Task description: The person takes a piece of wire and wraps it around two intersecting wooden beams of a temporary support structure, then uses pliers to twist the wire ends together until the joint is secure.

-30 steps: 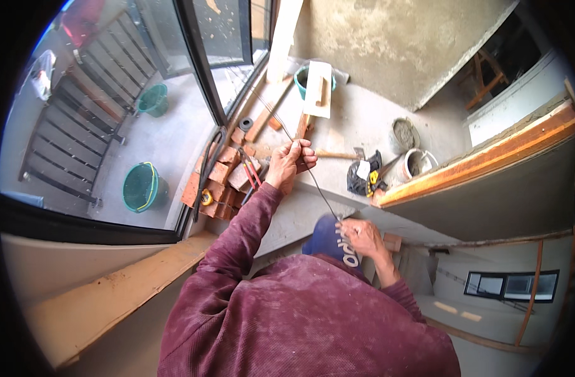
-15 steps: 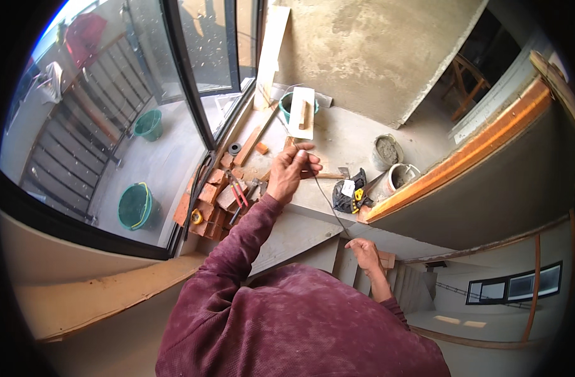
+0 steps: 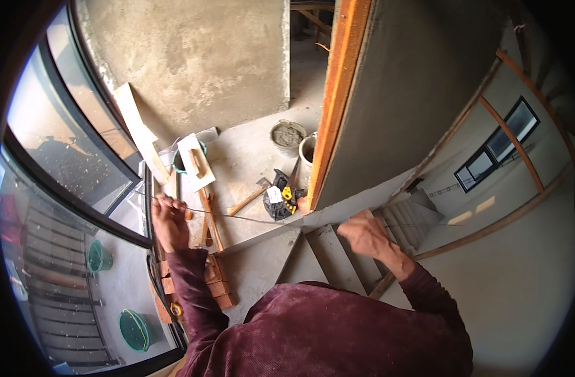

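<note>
Holds a thin dark wire (image 3: pixel 256 220) strung between left hand (image 3: pixel 170 227) and right hand (image 3: pixel 369 236), in front of the body and above the landing floor (image 3: pixel 237 169) and the stairs (image 3: pixel 334 254). Runs crosswise along its long axis, left to right and close to level, with a slight slope down toward the right hand. Seems to carry on past the left hand toward the window (image 3: pixel 73 169), though too faint there to follow to an end; equally hard to trace beyond the right hand. Blurred around the right knuckles, leaving the exact contact hard to make out. Hidden partly behind the left sleeve (image 3: pixel 196 283), as to the brick stack (image 3: pixel 218 288); mostly covered by a plastering float (image 3: pixel 196 164), as to the teal bucket (image 3: pixel 178 164); cut off by the timber edge (image 3: pixel 339 94), as to the white bucket (image 3: pixel 308 149). Pinched closed in the left grip, with thumb and fingertips on the wire; drawn in with folded fingers in the right grip, apparently about the wire.
</note>
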Available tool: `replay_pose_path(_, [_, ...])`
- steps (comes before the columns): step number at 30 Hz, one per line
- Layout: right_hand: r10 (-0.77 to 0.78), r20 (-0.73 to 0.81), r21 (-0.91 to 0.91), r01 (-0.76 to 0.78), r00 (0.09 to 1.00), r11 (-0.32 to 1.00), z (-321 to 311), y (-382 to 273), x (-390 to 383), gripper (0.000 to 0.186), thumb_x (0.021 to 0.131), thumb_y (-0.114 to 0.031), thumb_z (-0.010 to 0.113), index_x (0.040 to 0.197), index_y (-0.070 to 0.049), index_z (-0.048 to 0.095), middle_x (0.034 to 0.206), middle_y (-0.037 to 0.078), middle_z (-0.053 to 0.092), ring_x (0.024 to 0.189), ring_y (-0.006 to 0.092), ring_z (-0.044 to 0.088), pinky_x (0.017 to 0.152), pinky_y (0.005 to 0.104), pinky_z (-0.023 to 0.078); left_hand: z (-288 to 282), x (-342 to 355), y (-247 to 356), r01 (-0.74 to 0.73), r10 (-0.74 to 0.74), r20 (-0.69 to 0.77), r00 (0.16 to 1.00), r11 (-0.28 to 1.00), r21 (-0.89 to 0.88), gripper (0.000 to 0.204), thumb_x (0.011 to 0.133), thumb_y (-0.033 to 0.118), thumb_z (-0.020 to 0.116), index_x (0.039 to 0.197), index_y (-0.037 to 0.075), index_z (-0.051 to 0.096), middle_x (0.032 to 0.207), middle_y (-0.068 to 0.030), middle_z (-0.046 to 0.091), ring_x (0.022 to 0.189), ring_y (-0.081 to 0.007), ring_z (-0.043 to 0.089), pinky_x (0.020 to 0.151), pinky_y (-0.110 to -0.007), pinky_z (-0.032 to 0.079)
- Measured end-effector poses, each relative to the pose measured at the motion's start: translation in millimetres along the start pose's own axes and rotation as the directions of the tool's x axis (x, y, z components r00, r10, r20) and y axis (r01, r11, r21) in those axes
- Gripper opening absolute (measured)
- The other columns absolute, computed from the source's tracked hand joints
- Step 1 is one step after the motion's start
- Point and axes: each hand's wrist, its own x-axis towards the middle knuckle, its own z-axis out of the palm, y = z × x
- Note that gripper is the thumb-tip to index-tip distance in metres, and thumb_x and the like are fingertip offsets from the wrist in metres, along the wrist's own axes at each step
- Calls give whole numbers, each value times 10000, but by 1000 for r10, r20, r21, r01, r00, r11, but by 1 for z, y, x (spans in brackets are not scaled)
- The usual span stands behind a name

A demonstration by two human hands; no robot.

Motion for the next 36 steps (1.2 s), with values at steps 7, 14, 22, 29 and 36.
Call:
replay_pose_path(7, [55, -153, 294, -7, 987, 956, -81, -17, 8, 153, 785, -47, 579, 904, -44, 675, 732, 102, 644, 721, 288, 627, 682, 382, 471, -40, 60, -49, 165, -180, -60, 982, 967, -193, 130, 941, 129, 505, 1064, 95, 528, 879, 43, 555, 820, -90, 552, 805, -262, 470])
replay_pose_path(14, [-45, -331, -217, -30, 942, 976, -40, -31, 12, 200, 692, -12, 653, 875, -82, 696, 562, 27, 507, 512, 197, 496, 463, 324, 408, 7, 66, -98, 309, -307, -83, 948, 951, 18, 259, 940, 191, 533, 1192, 132, 535, 891, 29, 558, 821, -103, 571, 776, -343, 527])
replay_pose_path(22, [-131, -504, -384, -85, 853, 919, -8, -58, 15, 187, 696, -20, 648, 877, -42, 690, 572, 30, 515, 530, 194, 530, 468, 310, 420, 36, 55, -131, 486, -480, 80, 874, 855, -180, 217, 926, 192, 559, 1121, 100, 541, 901, 27, 583, 814, -96, 594, 767, -326, 545])
replay_pose_path(29, [-169, -611, -376, -95, 774, 922, 8, -72, 9, 242, 697, 11, 620, 917, -58, 694, 577, 22, 512, 519, 190, 508, 468, 302, 405, 47, 32, -140, 629, -609, 164, 776, 766, -133, 188, 938, 189, 536, 1109, 112, 555, 903, 14, 601, 833, -72, 593, 751, -278, 523])
replay_pose_path(36, [70, -458, -152, -155, 886, 976, 22, -92, -8, 214, 730, 5, 589, 913, -45, 688, 647, 57, 600, 556, 230, 581, 499, 325, 460, 23, 49, -128, 511, -494, 172, 852, 856, -73, 178, 917, 75, 525, 1093, 96, 514, 874, -51, 593, 770, -163, 610, 660, -312, 555])
